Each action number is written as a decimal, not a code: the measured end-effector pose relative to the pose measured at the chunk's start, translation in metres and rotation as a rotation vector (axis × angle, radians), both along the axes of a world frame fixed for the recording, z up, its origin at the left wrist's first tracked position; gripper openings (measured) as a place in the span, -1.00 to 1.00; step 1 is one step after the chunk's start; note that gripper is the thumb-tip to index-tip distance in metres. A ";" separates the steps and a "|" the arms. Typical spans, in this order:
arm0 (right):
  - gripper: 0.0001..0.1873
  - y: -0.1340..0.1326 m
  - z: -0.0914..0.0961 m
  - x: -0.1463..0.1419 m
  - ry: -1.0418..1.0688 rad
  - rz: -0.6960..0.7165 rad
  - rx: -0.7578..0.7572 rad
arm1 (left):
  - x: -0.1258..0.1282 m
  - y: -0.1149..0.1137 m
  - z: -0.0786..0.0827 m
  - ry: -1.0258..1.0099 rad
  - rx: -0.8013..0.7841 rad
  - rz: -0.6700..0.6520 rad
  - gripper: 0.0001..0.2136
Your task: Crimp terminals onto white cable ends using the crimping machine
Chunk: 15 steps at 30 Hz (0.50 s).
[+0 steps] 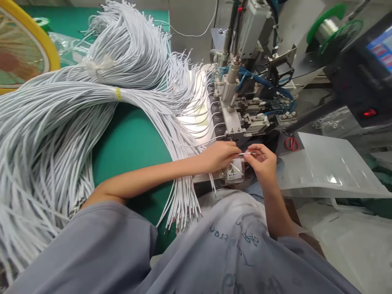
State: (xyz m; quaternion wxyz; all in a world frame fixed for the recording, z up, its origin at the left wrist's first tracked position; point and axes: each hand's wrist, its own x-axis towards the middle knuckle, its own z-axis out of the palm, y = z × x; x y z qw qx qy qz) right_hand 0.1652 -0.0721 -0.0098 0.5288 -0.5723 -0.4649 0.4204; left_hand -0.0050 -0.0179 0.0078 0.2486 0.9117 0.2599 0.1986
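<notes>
My left hand (219, 156) is closed in a pinch on a white cable, in front of the machine's near edge. The cable's end (246, 153) pokes out between my two hands, thin and dark in parts. Fingers of my right hand (262, 162) close around that same end from the other side. Beneath my left forearm hangs a loose bundle of white cables (183, 192) with stripped tips. Several single cables (200, 134) run in curves to the dark clamp row (217, 116) of the machine (234, 94).
Large tied bundles of white cables (128, 45) cover the green table (131, 139). A yellow-rimmed round fan (53, 45) stands far left. To the right are a solder wire spool (329, 30), a control screen box (364, 77), red scissors (292, 143) and a translucent plastic tray (339, 163).
</notes>
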 end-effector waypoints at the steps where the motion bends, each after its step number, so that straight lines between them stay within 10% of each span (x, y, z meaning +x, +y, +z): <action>1: -0.77 0.001 0.000 -0.002 0.029 -0.004 0.001 | 0.000 0.002 0.000 -0.031 -0.010 0.007 -0.80; 15: -0.84 -0.003 0.002 -0.025 -0.143 -0.114 0.233 | 0.000 0.004 0.003 -0.373 -0.134 0.027 -0.78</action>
